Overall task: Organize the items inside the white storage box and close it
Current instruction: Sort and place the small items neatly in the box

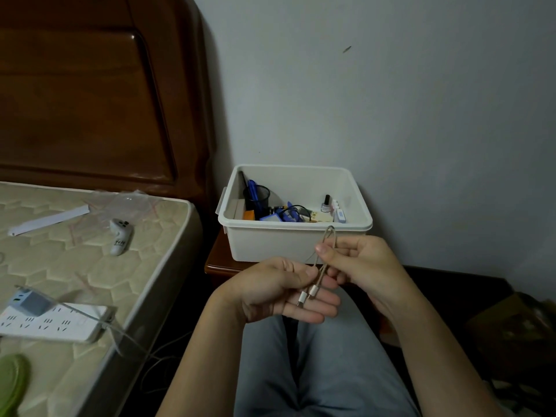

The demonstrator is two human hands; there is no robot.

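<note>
The white storage box [296, 245] stands open on a wooden nightstand [219, 261], with no lid in view. Inside it are a black mesh pen cup [257, 199], a nail polish bottle [325, 204], blue items and small boxes. In front of the box I hold a short beige cable [322, 266] folded double. My right hand [358, 266] pinches the cable below its looped top. My left hand [282, 291] lies palm up underneath, thumb on the cable, and the two white plug ends [307, 294] rest on its fingers.
A bed with a mattress [90, 266] is at the left, below a dark wooden headboard [90, 85]. On it lie a white power strip [51, 323] with a blue charger [28, 302], a small white device [120, 236], a clear plastic bag [126, 203] and a white strip [49, 219]. My knees are below my hands.
</note>
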